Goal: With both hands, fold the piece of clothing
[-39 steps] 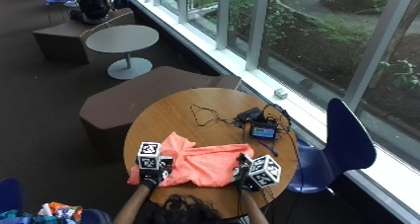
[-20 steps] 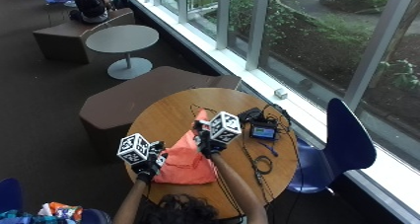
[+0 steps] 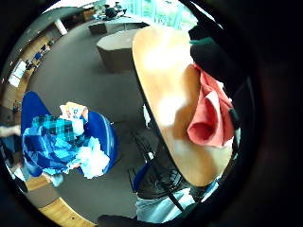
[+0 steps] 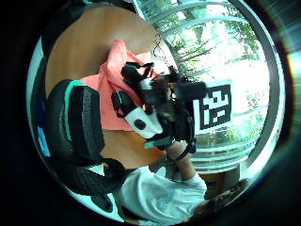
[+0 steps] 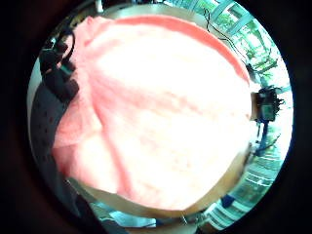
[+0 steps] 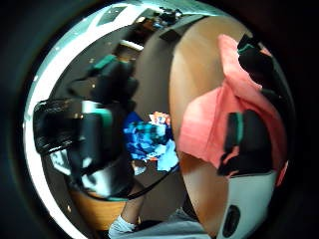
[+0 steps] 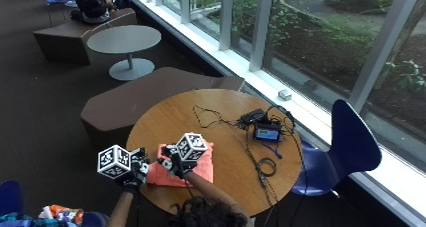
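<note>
A salmon-pink shirt point(image 7: 183, 169) lies folded into a compact rectangle on the round wooden surface point(image 7: 219, 132), toward its edge at about 7 o'clock, nearest the person. The left hand point(image 7: 133, 173) sits at the shirt's 9 o'clock side, right at the rim of the surface, touching the cloth's edge there. The right hand point(image 7: 178, 163) rests on top of the shirt, over its upper half at roughly 12 o'clock of the cloth, so the two hands are close together with the garment under and between them.

In the right thumb side palm view, black fingers point(image 6: 247, 144) are curled onto the pink cloth point(image 6: 214, 124), with the material bunched beneath them; the right hand grips the shirt. The right little finger side palm view is almost filled by the flat pink fabric point(image 5: 161, 112), so that palm is close above it. In the left little finger side palm view a rolled fold of the shirt point(image 3: 208, 123) lies on the surface beside a dark finger point(image 3: 213, 59) that reaches onto the cloth; whether the left hand pinches it or only touches it cannot be told.

At about 2 o'clock on the surface lie a small device with a lit screen point(image 7: 267, 133) and loose black cables point(image 7: 259, 164). A blue chair point(image 7: 346, 147) stands at 3 o'clock of the surface.
</note>
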Motion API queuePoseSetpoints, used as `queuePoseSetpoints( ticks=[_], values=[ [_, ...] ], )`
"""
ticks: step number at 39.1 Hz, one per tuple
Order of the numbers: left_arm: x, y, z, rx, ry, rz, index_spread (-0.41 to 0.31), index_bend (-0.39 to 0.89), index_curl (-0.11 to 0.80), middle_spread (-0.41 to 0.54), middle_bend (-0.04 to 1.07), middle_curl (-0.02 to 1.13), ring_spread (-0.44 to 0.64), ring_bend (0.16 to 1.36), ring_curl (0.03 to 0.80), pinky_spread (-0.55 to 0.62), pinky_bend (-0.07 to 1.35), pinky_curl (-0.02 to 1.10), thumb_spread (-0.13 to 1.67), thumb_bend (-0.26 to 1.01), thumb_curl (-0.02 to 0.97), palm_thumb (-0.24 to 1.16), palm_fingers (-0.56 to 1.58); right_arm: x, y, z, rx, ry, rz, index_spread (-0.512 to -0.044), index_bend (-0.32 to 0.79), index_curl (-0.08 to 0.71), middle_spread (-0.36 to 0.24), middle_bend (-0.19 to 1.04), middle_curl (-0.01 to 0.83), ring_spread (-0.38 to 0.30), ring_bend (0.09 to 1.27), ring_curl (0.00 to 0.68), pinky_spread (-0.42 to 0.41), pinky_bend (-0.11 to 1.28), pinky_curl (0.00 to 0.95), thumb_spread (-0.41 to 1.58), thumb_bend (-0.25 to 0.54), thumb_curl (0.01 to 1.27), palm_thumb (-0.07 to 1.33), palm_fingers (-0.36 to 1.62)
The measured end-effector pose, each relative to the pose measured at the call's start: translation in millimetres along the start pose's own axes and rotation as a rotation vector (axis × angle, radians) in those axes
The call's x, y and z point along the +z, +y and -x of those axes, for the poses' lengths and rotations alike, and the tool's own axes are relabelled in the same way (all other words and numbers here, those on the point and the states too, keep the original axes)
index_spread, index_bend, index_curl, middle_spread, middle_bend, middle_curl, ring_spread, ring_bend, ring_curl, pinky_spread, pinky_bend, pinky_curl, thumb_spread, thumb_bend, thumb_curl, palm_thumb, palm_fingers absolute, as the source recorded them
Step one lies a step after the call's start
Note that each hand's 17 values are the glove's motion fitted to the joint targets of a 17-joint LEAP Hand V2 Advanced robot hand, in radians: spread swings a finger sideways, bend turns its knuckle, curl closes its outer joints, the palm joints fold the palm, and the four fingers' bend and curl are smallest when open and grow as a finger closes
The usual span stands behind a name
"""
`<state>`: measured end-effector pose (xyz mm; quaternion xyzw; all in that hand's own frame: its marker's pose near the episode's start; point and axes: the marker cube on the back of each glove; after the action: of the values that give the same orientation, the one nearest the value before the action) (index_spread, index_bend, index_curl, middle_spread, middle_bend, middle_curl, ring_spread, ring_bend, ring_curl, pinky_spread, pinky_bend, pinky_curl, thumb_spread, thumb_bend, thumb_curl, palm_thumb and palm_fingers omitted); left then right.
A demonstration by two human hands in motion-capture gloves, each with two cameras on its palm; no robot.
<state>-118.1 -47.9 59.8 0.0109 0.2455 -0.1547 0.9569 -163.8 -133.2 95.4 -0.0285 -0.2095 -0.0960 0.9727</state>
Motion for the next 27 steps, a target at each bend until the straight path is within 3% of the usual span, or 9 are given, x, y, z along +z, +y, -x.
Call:
queuePoseSetpoints(
  ticks=[3,4,10,16,27],
  values=[
    [1.9,0.7,-0.4,0.003,-0.007,0.010,-0.104,0.13,0.319,-0.035,0.21,0.39,0.13,0.56,0.333,0.19,0.56,0.40,1.45,0.09,0.249,0.28,0.39,-4.4,-10.7,-13.3,-0.071,-0.152,-0.122,-0.293,0.07,0.158,-0.154,0.16,0.387,-0.220,0.56,0.390,-0.209,0.68,0.388,1.03,-0.050,0.62,0.99,0.89],
    [2.5,0.9,-2.0,0.008,-0.009,0.014,-0.104,0.13,0.318,-0.036,0.21,0.39,0.13,0.56,0.334,0.19,0.56,0.40,1.45,0.09,0.248,0.28,0.40,-13.0,-10.8,-16.8,-0.089,-0.200,-0.154,-0.293,0.14,0.176,-0.146,0.19,0.394,-0.199,0.51,0.374,-0.172,0.61,0.369,1.06,-0.064,0.61,0.94,0.82],
    [4.3,2.4,-23.7,0.070,-0.024,0.029,-0.104,0.13,0.313,-0.040,0.20,0.39,0.12,0.56,0.334,0.19,0.55,0.39,1.47,0.09,0.247,0.29,0.40,-92.7,8.6,-45.5,-0.072,-0.298,-0.278,-0.285,0.19,0.238,-0.129,0.21,0.406,-0.144,0.42,0.362,-0.077,0.47,0.344,1.18,-0.023,0.57,0.88,0.77],
    [-0.3,7.7,-54.1,0.147,-0.089,-0.011,-0.108,0.15,0.316,-0.042,0.19,0.40,0.12,0.55,0.331,0.18,0.53,0.38,1.47,0.08,0.245,0.28,0.41,-148.4,35.3,-85.2,0.008,-0.197,-0.330,-0.282,0.18,0.272,-0.114,0.20,0.410,-0.113,0.34,0.335,-0.017,0.40,0.317,1.25,-0.013,0.55,0.86,0.77],
    [-4.3,9.5,-106.7,0.243,-0.418,-0.019,-0.121,0.17,0.339,-0.057,0.18,0.39,0.11,0.52,0.320,0.20,0.48,0.37,1.45,0.05,0.244,0.27,0.45,-189.6,109.1,-131.9,0.253,0.222,-0.204,-0.307,0.21,0.344,-0.084,0.17,0.391,-0.014,0.19,0.306,0.149,0.32,0.310,1.32,-0.021,0.50,0.73,0.64]
  ],
)
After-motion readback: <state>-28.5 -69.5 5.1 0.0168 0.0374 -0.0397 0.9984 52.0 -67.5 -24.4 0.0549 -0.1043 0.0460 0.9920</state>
